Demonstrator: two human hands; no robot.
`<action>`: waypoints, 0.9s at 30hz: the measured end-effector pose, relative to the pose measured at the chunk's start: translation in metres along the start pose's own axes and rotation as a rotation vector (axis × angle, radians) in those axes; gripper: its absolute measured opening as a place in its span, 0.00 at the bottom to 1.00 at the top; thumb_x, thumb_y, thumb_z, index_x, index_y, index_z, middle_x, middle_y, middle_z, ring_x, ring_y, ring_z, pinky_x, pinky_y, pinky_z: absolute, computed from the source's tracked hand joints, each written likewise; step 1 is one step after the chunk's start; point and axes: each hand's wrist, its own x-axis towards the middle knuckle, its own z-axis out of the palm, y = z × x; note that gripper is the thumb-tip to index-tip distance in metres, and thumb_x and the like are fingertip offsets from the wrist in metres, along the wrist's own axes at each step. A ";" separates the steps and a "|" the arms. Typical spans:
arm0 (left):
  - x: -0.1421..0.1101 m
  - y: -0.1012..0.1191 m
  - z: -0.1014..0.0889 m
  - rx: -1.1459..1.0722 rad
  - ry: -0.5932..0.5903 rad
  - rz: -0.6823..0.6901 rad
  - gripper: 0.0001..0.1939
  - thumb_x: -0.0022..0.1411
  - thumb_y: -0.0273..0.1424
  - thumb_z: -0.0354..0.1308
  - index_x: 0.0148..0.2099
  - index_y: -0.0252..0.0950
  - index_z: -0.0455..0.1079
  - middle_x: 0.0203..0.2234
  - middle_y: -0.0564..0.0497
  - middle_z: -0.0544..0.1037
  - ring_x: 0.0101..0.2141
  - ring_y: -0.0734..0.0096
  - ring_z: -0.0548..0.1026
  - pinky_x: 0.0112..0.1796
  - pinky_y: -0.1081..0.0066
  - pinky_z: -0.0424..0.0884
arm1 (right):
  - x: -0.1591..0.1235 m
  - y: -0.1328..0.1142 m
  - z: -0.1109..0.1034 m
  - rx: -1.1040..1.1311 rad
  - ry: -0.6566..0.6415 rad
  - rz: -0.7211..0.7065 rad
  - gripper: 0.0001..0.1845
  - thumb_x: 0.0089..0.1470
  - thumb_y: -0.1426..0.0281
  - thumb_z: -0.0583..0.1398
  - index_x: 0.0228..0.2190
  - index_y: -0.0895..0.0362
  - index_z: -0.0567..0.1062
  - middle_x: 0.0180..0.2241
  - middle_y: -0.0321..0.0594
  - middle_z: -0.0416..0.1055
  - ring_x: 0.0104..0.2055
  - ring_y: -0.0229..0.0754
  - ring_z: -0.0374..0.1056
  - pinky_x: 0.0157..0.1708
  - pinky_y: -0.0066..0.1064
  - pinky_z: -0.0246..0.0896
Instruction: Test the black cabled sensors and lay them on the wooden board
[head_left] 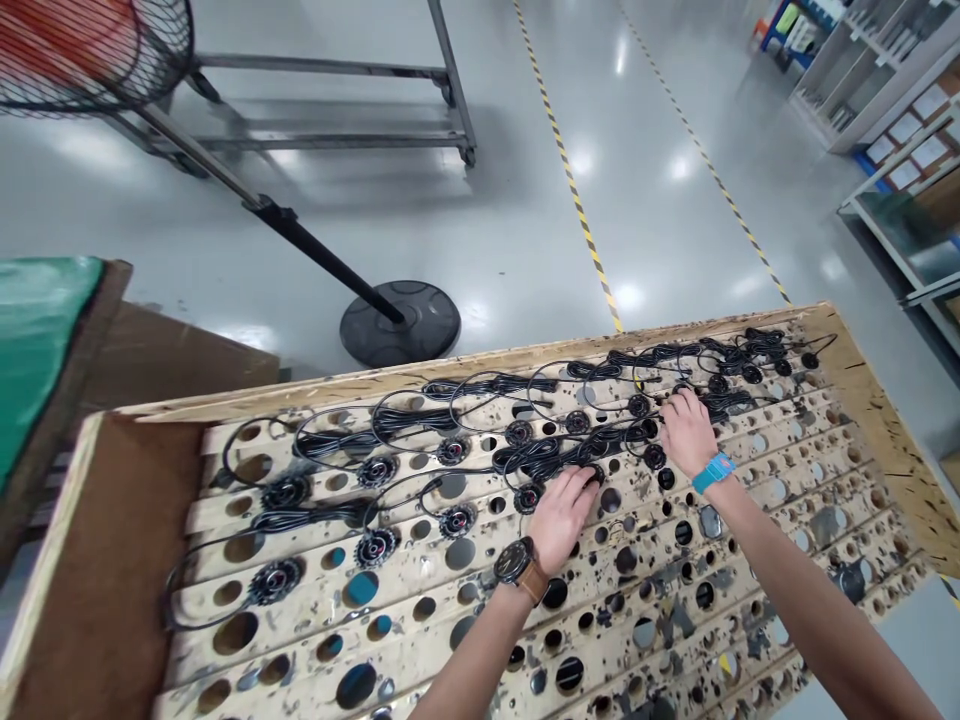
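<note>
Black round parts with coiled black cables lie in two rows on a wooden board full of round holes [420, 645]. My left hand [566, 515], with a watch on its wrist, is closed at a black round part [596, 473] in the nearer row, fingertips curled on its edge. Farther right, my right hand [686, 435], wearing a blue wristband, reaches down among the cables with bent fingers. Whatever its fingertips hold is hidden beneath them. Close to my right hand lie another round part [655, 457] and a cable bundle [726, 400].
A raised wooden edge [360, 378] runs along the board's far side, with a brown side wall [112, 570] at left. Beyond stand a fan base [401, 325] and a metal cart frame [330, 142]. Shelving [862, 65] stands at the far right.
</note>
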 end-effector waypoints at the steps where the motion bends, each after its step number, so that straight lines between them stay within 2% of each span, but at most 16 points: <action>1: 0.000 0.000 0.000 0.005 -0.004 0.000 0.18 0.67 0.19 0.48 0.55 0.36 0.71 0.53 0.43 0.75 0.57 0.59 0.69 0.53 0.57 0.74 | -0.001 0.001 0.001 0.013 0.006 -0.010 0.12 0.52 0.75 0.56 0.39 0.58 0.74 0.48 0.54 0.69 0.60 0.59 0.54 0.55 0.49 0.58; 11: 0.001 0.003 -0.002 0.039 -0.005 -0.007 0.17 0.67 0.20 0.49 0.54 0.36 0.70 0.53 0.43 0.74 0.54 0.59 0.70 0.52 0.58 0.73 | -0.003 0.014 0.008 0.117 0.005 -0.162 0.12 0.51 0.75 0.56 0.39 0.59 0.74 0.47 0.52 0.69 0.63 0.56 0.53 0.59 0.48 0.55; 14: 0.001 0.007 -0.001 0.073 -0.002 -0.029 0.15 0.67 0.21 0.50 0.53 0.36 0.71 0.52 0.43 0.75 0.53 0.59 0.71 0.51 0.59 0.72 | -0.002 0.017 0.009 0.151 0.008 -0.186 0.12 0.52 0.75 0.56 0.39 0.58 0.74 0.46 0.50 0.70 0.63 0.54 0.55 0.60 0.47 0.56; 17: 0.002 0.012 0.001 0.100 -0.004 -0.073 0.14 0.67 0.21 0.50 0.51 0.36 0.72 0.52 0.43 0.75 0.52 0.58 0.71 0.49 0.59 0.71 | -0.004 0.019 0.007 0.197 0.002 -0.191 0.13 0.55 0.73 0.56 0.42 0.58 0.75 0.48 0.49 0.71 0.64 0.54 0.54 0.61 0.49 0.56; 21: 0.006 0.018 0.003 0.121 0.022 -0.113 0.13 0.67 0.20 0.50 0.49 0.33 0.72 0.50 0.41 0.75 0.50 0.58 0.71 0.48 0.59 0.70 | -0.019 0.014 0.001 0.264 0.092 -0.105 0.20 0.60 0.69 0.54 0.53 0.58 0.71 0.53 0.50 0.69 0.63 0.53 0.57 0.62 0.50 0.57; 24: 0.007 0.021 0.003 0.115 0.038 -0.128 0.13 0.66 0.20 0.51 0.50 0.33 0.71 0.49 0.41 0.75 0.50 0.57 0.71 0.48 0.59 0.71 | -0.039 0.005 0.000 0.320 0.188 -0.005 0.20 0.62 0.68 0.52 0.55 0.57 0.70 0.51 0.50 0.70 0.59 0.52 0.60 0.60 0.50 0.60; 27: 0.005 0.022 0.004 0.103 0.046 -0.129 0.15 0.65 0.21 0.52 0.52 0.34 0.71 0.51 0.40 0.75 0.51 0.56 0.71 0.48 0.57 0.71 | -0.055 -0.002 0.004 0.345 0.214 0.056 0.21 0.63 0.67 0.52 0.56 0.56 0.69 0.51 0.50 0.70 0.60 0.54 0.60 0.60 0.53 0.61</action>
